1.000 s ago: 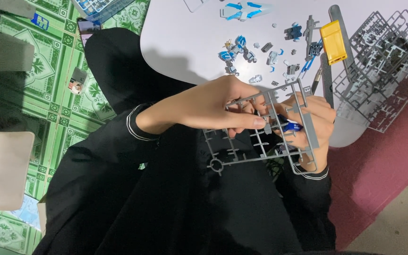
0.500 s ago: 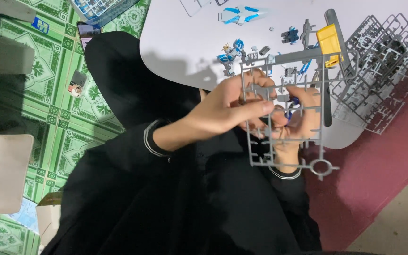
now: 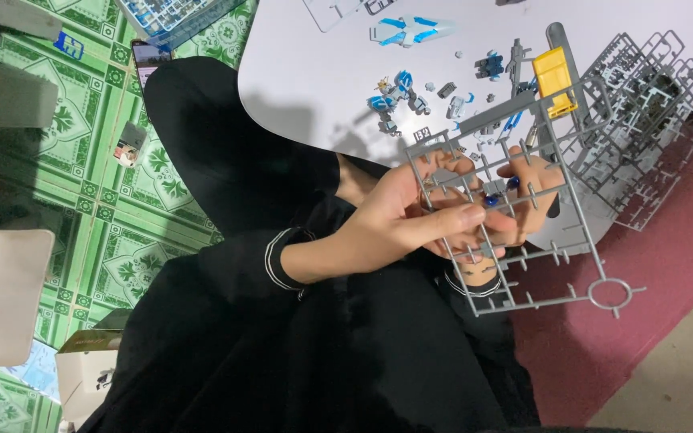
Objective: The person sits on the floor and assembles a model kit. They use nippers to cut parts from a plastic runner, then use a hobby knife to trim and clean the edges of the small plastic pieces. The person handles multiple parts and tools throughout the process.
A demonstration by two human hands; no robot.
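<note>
My left hand [image 3: 411, 220] pinches the grey plastic parts frame [image 3: 515, 216] over my lap at the desk [image 3: 314, 88] edge, fingers pressed on its bars, while my right hand [image 3: 527, 188] behind it pinches a small blue piece [image 3: 492, 200]. I judge assembly early: a little blue-white figure [image 3: 399, 92] and loose bits lie on the desk, many parts unclipped. Stacked grey frames [image 3: 643, 104] crowd the right; open room sits left.
</note>
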